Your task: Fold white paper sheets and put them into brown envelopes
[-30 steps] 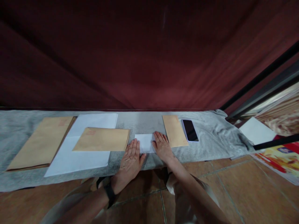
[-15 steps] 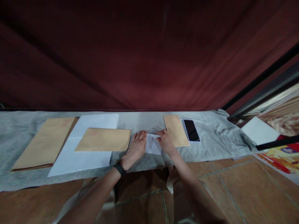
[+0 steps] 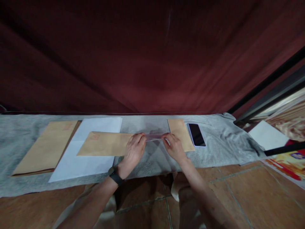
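Between my two hands is a folded white sheet of paper [image 3: 154,138], tipped so that it shows as a thin, shaded strip with a bright lower edge. My left hand [image 3: 136,147] pinches its left end, over the right end of a brown envelope [image 3: 105,144]. At the other end, the fingers of my right hand [image 3: 173,145] grip the paper beside a second brown envelope [image 3: 180,132]. The fold itself is hard to make out.
White sheets [image 3: 78,165] lie under the left envelope, with larger brown envelopes [image 3: 44,148] beyond. A phone [image 3: 196,135] lies right of the small envelope. Grey cloth [image 3: 221,140] covers the narrow surface, a dark red curtain [image 3: 152,63] behind. Black bars [image 3: 283,149] stand at right.
The paper lay flat under my hands; now it is lifted and tilted between them. My hands have moved slightly apart, and the left hand now covers the envelope's right end.
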Demonstrator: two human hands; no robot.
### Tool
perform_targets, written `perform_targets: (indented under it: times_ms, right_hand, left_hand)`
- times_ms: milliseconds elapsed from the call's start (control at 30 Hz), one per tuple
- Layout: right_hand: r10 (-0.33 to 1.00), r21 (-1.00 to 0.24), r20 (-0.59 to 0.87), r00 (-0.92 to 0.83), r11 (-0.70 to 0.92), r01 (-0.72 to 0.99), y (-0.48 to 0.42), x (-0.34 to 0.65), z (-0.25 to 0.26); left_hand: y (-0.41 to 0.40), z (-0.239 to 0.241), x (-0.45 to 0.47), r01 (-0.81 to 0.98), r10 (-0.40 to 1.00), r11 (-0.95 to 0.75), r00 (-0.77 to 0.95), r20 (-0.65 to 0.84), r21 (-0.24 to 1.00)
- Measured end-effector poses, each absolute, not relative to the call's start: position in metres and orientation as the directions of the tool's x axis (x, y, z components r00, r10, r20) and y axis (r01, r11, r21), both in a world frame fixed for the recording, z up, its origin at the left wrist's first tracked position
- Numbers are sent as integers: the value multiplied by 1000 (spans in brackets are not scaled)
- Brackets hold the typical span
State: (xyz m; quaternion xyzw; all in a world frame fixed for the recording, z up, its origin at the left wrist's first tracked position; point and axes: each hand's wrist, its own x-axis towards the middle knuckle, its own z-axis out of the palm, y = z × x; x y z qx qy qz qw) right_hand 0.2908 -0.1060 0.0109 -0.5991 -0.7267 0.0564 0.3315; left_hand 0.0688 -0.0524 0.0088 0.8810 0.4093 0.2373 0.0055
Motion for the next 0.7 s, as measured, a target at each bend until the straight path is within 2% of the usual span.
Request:
perform_targets:
  times_ms: [133,233,400,567,700]
  right_hand:
    - [951,-438,187,-245,304,846,-124,294,8]
    - [961,-445,90,-263,275,852,-130,293,2]
    - [977,-407,163,-140,196,892,-120,274,-22]
    - [966,-287,197,-165,218,933,-118,250,-46]
    - [968,-256,214,-131,185,949,-120,245,-56]
  left_hand:
    - [-73,-15,71,681,698,-714,676,235,161]
    - [-84,-29,71,675,693,-721,701,169,155]
    - [-83,-43,69,661,668,-743,728,154,102]
    - [-76,-43,66,655,661,-750,740,121,90]
    - [-72,-38,63,662,666,-746,744,57,77]
